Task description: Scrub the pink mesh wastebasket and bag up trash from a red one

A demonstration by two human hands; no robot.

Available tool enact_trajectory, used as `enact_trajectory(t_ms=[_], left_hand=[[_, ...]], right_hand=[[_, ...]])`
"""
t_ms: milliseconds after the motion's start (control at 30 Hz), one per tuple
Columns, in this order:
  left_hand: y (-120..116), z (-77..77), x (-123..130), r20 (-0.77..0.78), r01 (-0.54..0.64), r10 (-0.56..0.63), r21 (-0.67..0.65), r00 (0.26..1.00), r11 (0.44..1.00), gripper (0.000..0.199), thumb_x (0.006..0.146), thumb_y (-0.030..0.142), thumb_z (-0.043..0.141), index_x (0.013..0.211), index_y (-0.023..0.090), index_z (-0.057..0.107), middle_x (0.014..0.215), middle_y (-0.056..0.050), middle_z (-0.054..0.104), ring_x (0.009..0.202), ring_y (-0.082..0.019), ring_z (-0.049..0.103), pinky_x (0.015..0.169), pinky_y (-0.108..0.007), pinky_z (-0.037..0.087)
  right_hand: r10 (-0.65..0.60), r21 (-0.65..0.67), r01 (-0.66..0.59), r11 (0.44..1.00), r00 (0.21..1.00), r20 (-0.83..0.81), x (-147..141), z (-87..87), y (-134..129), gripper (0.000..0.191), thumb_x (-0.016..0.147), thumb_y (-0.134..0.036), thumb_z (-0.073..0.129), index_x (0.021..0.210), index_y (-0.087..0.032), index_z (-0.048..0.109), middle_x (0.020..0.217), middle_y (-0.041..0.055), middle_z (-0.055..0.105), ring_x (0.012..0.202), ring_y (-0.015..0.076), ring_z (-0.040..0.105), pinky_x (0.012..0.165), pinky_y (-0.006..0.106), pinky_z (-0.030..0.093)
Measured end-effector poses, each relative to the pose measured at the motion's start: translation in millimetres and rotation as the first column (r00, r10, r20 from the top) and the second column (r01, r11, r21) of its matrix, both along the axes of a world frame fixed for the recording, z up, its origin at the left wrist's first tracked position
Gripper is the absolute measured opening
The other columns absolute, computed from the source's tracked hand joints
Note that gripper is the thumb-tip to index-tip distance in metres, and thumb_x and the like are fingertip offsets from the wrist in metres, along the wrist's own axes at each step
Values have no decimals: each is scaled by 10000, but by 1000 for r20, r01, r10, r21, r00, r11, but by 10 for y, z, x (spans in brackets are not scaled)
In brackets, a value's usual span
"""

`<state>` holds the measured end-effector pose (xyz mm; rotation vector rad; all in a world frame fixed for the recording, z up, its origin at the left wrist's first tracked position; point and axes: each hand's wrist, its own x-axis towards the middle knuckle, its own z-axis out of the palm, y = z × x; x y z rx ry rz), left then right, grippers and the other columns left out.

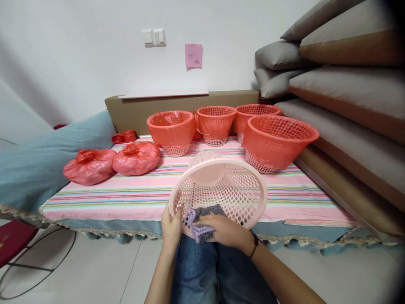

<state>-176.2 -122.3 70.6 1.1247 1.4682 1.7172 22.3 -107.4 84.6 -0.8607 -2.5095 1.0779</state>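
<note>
A pale pink perforated basket [263,192] is tilted toward me over my knees at the edge of the striped cloth. My left hand [171,223] grips its left rim, thumb inside and fingers outside. A grey and lilac knitted cloth [202,233] lies over the basket's near rim. My right hand [220,228] rests on this knitted piece, its fingers bent over it and pressing it against the basket; the fingertips are partly hidden.
Several baskets lined with red bags, one at the right [278,143], stand behind. Two tied red bags [136,158] sit at the left on the striped cloth [126,194]. Stacked cushions [348,88] rise at the right. A stool [15,240] is at the lower left.
</note>
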Motion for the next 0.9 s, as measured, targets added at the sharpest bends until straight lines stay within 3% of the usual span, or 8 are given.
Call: enact_trajectory(t_ms=[133, 267, 400, 500, 600, 733, 800, 900], left_hand=[[59, 211, -85, -145, 27, -34, -54, 989, 998, 459, 720, 358, 690, 1119, 130, 695, 1182, -146, 727, 1173, -331, 639, 1072, -500, 438], [162, 526, -152, -330, 112, -112, -19, 937, 993, 418, 711, 288, 634, 1099, 149, 705, 1131, -115, 746, 1099, -308, 667, 1029, -474, 471], [208, 700, -143, -405, 199, -175, 18, 897, 980, 429, 736, 260, 609, 1150, 180, 690, 1155, -86, 735, 1110, -279, 659, 1040, -444, 464], [135, 578, -115, -311, 123, -105, 38, 945, 992, 407, 760, 317, 663, 1148, 194, 683, 1175, -82, 724, 1133, -279, 648, 1055, -441, 455], [-2, 236, -36, -100, -9, 10, 10, 995, 1000, 477, 745, 387, 734, 1169, 179, 667, 1205, -112, 711, 1150, -295, 647, 1057, -457, 461], [-134, -205, 118, 120, 42, -47, 39, 992, 998, 639, 758, 359, 752, 1352, 221, 564, 1445, -122, 562, 1326, -283, 537, 1136, -432, 400], [-141, -258, 139, 170, 69, -79, 62, 982, 996, 668, 755, 329, 754, 1380, 230, 541, 1487, -118, 519, 1346, -281, 517, 1149, -434, 387], [-96, -117, 70, 148, 128, -132, 31, 980, 991, 628, 732, 322, 760, 1323, 187, 595, 1419, -141, 584, 1310, -300, 552, 1146, -463, 390]], right_hand=[[12, 66, -26, 997, 979, 203, 157, 74, -210, 745, 731, 35, 402, 1330, -351, 618, 1420, 26, 587, 1304, 231, 533, 1177, 501, 265], [-79, 102, 37, 994, 892, 445, 307, 165, -190, 614, 779, 5, 408, 1189, -325, 724, 1385, 61, 612, 1311, 353, 503, 1099, 615, 314], [-77, 96, 35, 995, 873, 482, 397, 187, -140, 576, 780, 7, 419, 1143, -296, 750, 1356, 75, 632, 1303, 341, 510, 1122, 587, 293], [-66, 97, 22, 995, 875, 479, 398, 169, -139, 597, 777, 2, 417, 1161, -322, 738, 1372, 54, 621, 1325, 353, 487, 1121, 604, 280], [-68, 93, 26, 995, 876, 478, 377, 167, -159, 617, 761, -4, 431, 1191, -338, 721, 1395, 50, 603, 1367, 386, 431, 1113, 645, 258], [-69, 81, 34, 996, 873, 482, 372, 135, -191, 613, 769, -10, 440, 1203, -346, 714, 1432, 51, 571, 1403, 391, 383, 1129, 663, 222], [-102, 121, 51, 991, 877, 469, 392, 56, -207, 567, 792, -26, 448, 1163, -345, 735, 1402, 48, 595, 1391, 380, 402, 1137, 655, 224], [-198, 208, 125, 970, 904, 379, 468, -113, -228, 452, 826, -47, 448, 1001, -290, 787, 1258, 84, 681, 1308, 361, 497, 1143, 633, 257]])
